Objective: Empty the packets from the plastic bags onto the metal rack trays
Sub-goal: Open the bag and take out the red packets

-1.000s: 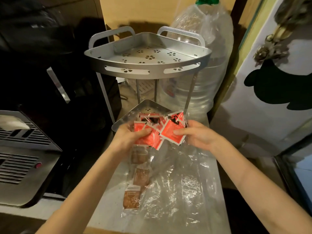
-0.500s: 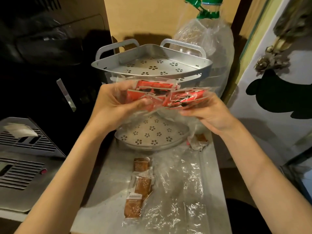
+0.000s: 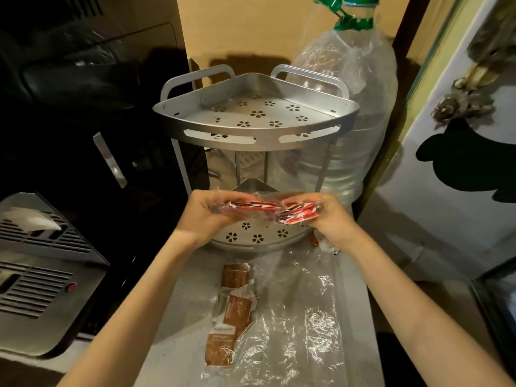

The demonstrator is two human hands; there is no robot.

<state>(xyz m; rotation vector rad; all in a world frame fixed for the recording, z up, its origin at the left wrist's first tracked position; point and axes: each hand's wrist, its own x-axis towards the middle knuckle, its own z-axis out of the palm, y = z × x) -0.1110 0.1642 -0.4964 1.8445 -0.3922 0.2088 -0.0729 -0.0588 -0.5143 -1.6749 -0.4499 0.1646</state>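
A clear plastic bag of red packets hangs just above the lower tray of a two-tier metal corner rack. My left hand grips the bag's left end and my right hand grips its right end. The upper tray, perforated with flower-shaped holes, holds nothing. On the counter in front lies another clear plastic bag with several brown packets at its left side.
A large clear water bottle with a green cap stands behind the rack on the right. A grey vented appliance sits at the left. One small red packet lies by the rack's right foot. A wall with a dark shape is at right.
Both hands lifted the bag of red packets off the counter, raised it towards the upper tray, then brought it down to just above the lower tray.
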